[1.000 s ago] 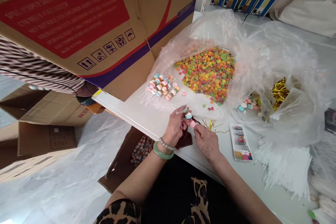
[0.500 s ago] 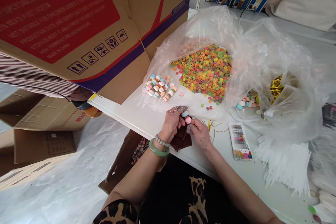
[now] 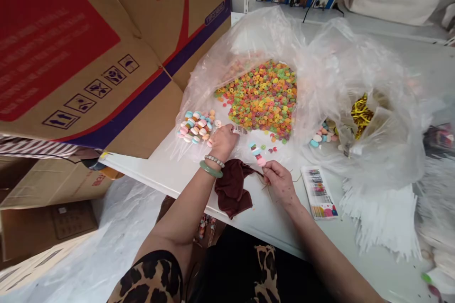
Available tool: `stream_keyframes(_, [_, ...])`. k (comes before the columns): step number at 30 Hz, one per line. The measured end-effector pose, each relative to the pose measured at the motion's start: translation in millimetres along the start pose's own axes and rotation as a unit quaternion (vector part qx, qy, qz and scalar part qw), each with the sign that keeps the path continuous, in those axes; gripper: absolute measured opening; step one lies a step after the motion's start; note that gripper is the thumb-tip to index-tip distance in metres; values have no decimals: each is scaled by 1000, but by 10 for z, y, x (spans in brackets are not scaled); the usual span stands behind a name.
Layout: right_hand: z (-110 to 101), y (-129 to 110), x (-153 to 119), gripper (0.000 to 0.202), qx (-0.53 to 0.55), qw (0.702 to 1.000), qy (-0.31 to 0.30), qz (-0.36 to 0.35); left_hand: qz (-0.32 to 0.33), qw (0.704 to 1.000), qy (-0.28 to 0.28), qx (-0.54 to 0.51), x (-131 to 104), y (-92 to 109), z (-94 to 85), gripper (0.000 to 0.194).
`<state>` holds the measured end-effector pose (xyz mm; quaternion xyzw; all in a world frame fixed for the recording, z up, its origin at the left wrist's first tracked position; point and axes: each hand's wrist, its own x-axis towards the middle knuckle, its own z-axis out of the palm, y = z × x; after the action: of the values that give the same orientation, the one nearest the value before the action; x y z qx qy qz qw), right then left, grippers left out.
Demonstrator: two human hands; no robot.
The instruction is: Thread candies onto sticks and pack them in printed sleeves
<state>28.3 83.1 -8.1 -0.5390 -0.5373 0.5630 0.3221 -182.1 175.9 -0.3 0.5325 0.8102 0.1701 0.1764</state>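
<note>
My left hand (image 3: 223, 142) reaches over the plastic beside a pile of strung candies (image 3: 195, 125) in pink, blue, white and orange. A small printed wrapper (image 3: 239, 130) sticks out of its closed fingers; the fingertips are mostly hidden. In my right hand (image 3: 279, 177), pinched at the lower end, is a candy stick (image 3: 256, 153) with blue, dark red and pink pieces, tilted up and left. Between the hands a dark maroon cloth (image 3: 232, 189) lies at the table edge. Thin gold twist ties (image 3: 295, 177) lie beside my right hand.
A clear plastic bag (image 3: 245, 28) holds many ring candies (image 3: 266, 99). Right of it, another bag (image 3: 391, 137) contains gold ties (image 3: 361, 116). A printed packet stack (image 3: 319, 192) and white sticks (image 3: 382, 220) lie right. A large carton (image 3: 142, 118) stands left.
My left hand has moved away from the candy stick, up and left toward the candy pile, with the wrapper. My right hand keeps the stick. The cloth now lies uncovered. The view has shifted.
</note>
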Motion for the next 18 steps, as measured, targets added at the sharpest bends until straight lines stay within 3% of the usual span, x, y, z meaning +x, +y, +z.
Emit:
stream_keyframes(3, [-57, 0, 17, 18, -7, 1000, -11, 1, 9, 1000, -1, 0, -16, 1, 37, 12])
stream_keyframes(6, [-122, -4, 10, 17, -15, 1000, -18, -4, -48, 977, -33, -207, -149, -28, -59, 10])
stream_keyframes(7, [-142, -8, -4, 17, -20, 999, -23, -9, -73, 945, -69, -310, -225, -37, -103, 11])
stream_keyframes(9, [-172, -22, -54, 18, -42, 998, -35, -21, -104, 847, -147, -500, -421, -48, -178, 20])
stream_keyframes(11, [-190, -45, -132, 18, -82, 995, -46, -33, -99, 760, -196, -612, -653, -52, -216, 30])
stream_keyframes(12, [-193, -62, -178, 18, -105, 992, -51, -40, -92, 733, -208, -641, -769, -52, -221, 32])
stream_keyframes(15, [-189, -126, -331, 18, -163, 982, -62, -71, -87, 700, -220, -674, -1072, -45, -216, 33])
stream_keyframes(18, [-182, -205, -486, 17, -194, 974, -61, -100, -77, 700, -195, -682, -1296, -28, -230, 35])
